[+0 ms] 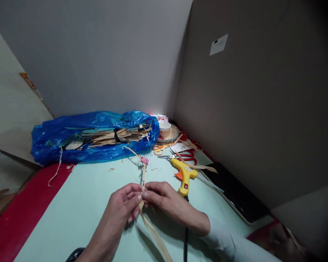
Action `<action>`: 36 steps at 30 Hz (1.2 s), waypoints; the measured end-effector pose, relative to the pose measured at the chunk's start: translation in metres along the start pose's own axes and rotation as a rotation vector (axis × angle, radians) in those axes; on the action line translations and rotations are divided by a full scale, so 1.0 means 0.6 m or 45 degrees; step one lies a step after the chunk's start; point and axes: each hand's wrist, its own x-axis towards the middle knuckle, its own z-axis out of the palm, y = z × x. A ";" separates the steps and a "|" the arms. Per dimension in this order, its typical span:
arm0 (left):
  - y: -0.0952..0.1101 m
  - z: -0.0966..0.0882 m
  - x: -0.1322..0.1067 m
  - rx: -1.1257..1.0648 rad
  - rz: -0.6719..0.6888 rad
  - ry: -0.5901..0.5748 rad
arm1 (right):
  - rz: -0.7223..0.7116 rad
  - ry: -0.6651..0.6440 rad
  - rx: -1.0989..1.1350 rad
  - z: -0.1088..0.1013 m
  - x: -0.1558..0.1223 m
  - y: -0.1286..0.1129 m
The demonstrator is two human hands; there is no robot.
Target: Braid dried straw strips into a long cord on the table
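A thin braid of pale straw-like strips (144,176) runs away from me over the pale green table. My left hand (125,203) pinches it from the left, thumb and fingers closed. From the other side my right hand (160,196) grips the same braid, its thumb tip close to the left thumb. Below the fingers a loose flat strip (155,236) trails toward me. At the braid's far part sits a small pink clip (144,160), with a thin end reaching beyond it. Some of the fingertips are hidden behind the braid.
A blue plastic bag (95,156) with a tied straw bundle (120,135) lies at the back. A yellow glue gun (184,173), red-handled scissors (190,157), orange scissors (160,148), a paper cup (164,130) and a black flat panel (237,196) are to the right.
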 end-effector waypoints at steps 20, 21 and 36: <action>0.000 0.019 -0.034 1.188 0.808 0.218 | -0.014 0.252 -0.239 0.012 -0.024 0.000; -0.009 0.025 -0.037 1.283 0.957 0.228 | -0.016 0.237 -0.197 0.010 -0.023 0.001; -0.016 0.027 -0.041 1.175 1.029 0.223 | 0.102 0.078 0.263 0.002 -0.021 -0.004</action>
